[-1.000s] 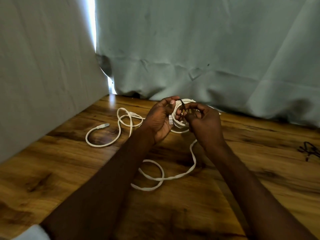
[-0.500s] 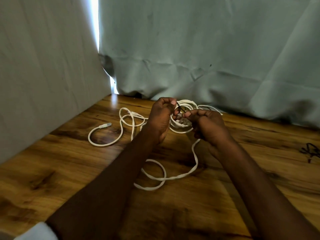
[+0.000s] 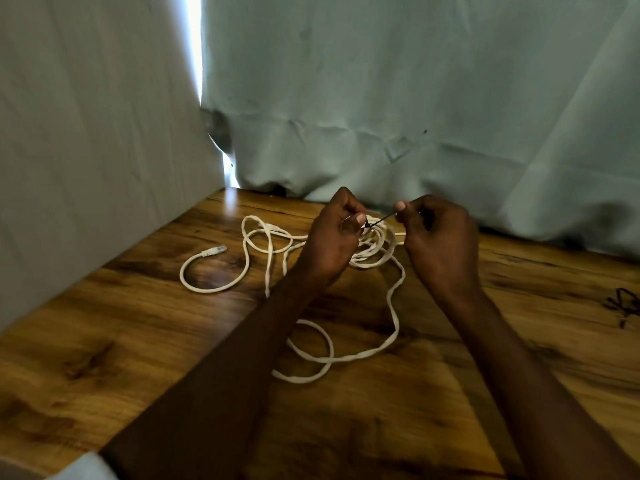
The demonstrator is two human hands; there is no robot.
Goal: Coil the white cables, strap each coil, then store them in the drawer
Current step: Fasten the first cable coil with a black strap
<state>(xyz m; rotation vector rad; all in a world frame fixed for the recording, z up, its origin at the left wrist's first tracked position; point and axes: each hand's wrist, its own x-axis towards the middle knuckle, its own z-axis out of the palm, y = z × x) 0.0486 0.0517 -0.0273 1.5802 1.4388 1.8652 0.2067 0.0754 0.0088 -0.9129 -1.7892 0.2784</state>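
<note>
My left hand (image 3: 334, 237) grips a coil of white cable (image 3: 375, 249) held just above the wooden table (image 3: 138, 341). A thin black strap (image 3: 381, 220) runs taut from the coil to my right hand (image 3: 436, 233), which pinches its free end between thumb and finger. A long loose tail of white cable (image 3: 394, 313) hangs from the coil and loops on the table in front of me. A second white cable (image 3: 242, 271) with a plug end (image 3: 214, 251) lies uncoiled to the left. No drawer is in view.
Grey cloth (image 3: 381, 98) hangs behind the table, and a grey panel (image 3: 86, 133) stands along its left edge. A small bundle of black straps (image 3: 623, 304) lies at the far right of the table.
My right hand has moved right, away from the coil, drawing the black strap out taut. My left hand still holds the coil. The camera has shifted slightly.
</note>
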